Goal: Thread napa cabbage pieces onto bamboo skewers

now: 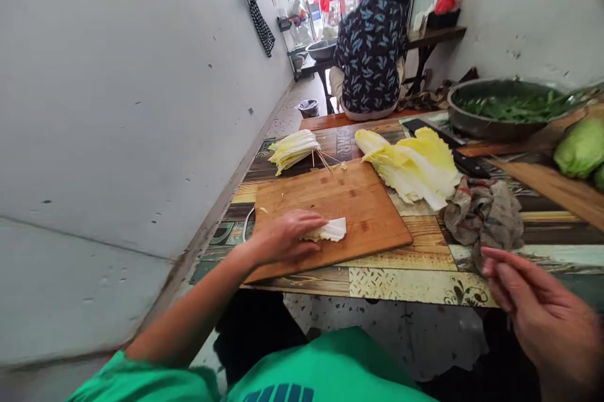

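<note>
Fingers of the left hand [290,237] hold cabbage [336,229], likely light, soft, slippery; grip its three-o'clock end. Right hand [542,301]: grip unclear.

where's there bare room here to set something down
Bare room: right part of the cutting board, between the white cabbage piece and the yellow leaves; also the near strip of table between board and rag, left of the right hand. Crowded: far right, around the metal bowl of greens.

Cabbage piece [334,230] gripped on cutting board [372,207] by left hand [289,236]; right hand [540,304] held near rag [486,213]; leaves [415,166] laid far right.
</note>
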Demonstrator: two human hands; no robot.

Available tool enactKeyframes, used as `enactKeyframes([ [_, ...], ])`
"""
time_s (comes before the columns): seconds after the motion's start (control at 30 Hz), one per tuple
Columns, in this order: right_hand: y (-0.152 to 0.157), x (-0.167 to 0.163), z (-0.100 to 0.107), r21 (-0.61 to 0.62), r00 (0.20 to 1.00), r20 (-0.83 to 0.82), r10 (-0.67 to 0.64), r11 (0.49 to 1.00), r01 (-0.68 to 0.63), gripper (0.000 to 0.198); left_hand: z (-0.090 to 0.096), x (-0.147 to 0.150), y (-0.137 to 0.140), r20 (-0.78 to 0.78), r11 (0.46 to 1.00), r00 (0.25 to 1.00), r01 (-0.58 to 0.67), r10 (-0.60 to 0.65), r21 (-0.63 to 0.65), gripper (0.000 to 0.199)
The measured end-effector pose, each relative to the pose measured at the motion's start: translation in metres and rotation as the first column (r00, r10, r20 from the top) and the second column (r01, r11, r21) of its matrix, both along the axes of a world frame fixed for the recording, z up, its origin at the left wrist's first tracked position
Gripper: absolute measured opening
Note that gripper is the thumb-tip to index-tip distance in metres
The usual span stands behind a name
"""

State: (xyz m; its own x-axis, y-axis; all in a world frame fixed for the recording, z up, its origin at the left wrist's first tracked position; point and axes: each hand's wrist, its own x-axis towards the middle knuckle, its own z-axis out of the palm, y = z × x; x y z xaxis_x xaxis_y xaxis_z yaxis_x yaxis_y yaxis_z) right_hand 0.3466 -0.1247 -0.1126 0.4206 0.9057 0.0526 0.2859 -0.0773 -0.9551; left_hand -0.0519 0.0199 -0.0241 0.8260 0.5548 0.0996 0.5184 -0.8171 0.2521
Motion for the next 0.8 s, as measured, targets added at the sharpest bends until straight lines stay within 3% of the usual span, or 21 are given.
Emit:
enactKeyframes([
  [0.07,0.023,-0.019,0.032,-0.031,0.994,0.086,0.068,0.997,-0.066,0.033,-0.024,-0.008,-0.014,0.101,0.994,0.994,-0.061,0.052,0.087,0.041],
  [0.1,0.039,-0.028,0.049,-0.062,0.967,0.232,0.101,0.994,-0.089,0.036,-0.033,-0.009,-0.019,0.154,0.987,0.985,-0.093,0.072,0.129,0.039],
  [0.13,0.059,-0.035,0.067,-0.137,0.886,0.438,0.154,0.985,-0.103,0.038,-0.041,-0.009,-0.022,0.202,0.979,0.976,-0.120,0.086,0.167,0.037],
  [0.17,0.083,-0.041,0.083,-0.165,0.830,0.531,0.171,0.982,-0.096,0.034,-0.046,-0.008,-0.024,0.240,0.969,0.967,-0.141,0.091,0.202,0.035],
  [0.3,0.200,-0.067,0.126,-0.234,0.651,0.731,0.207,0.971,-0.046,0.025,-0.052,-0.005,-0.027,0.297,0.934,0.953,-0.165,0.068,0.316,0.028],
  [0.4,0.281,-0.090,0.130,-0.359,0.554,0.775,0.306,0.933,-0.013,0.028,-0.052,-0.005,-0.027,0.318,0.924,0.945,-0.191,0.081,0.332,0.027],
  [0.5,0.330,-0.108,0.120,-0.462,0.526,0.761,0.380,0.887,0.027,0.034,-0.052,-0.004,-0.029,0.343,0.918,0.935,-0.212,0.091,0.335,0.025],
  [0.67,0.360,-0.118,0.105,-0.529,0.577,0.711,0.402,0.847,0.061,0.035,-0.057,-0.002,-0.031,0.363,0.910,0.925,-0.243,0.113,0.335,0.024],
  [0.8,0.369,-0.118,0.116,-0.491,0.664,0.658,0.355,0.871,0.021,0.036,-0.060,-0.001,-0.030,0.391,0.903,0.914,-0.254,0.106,0.348,0.023],
])
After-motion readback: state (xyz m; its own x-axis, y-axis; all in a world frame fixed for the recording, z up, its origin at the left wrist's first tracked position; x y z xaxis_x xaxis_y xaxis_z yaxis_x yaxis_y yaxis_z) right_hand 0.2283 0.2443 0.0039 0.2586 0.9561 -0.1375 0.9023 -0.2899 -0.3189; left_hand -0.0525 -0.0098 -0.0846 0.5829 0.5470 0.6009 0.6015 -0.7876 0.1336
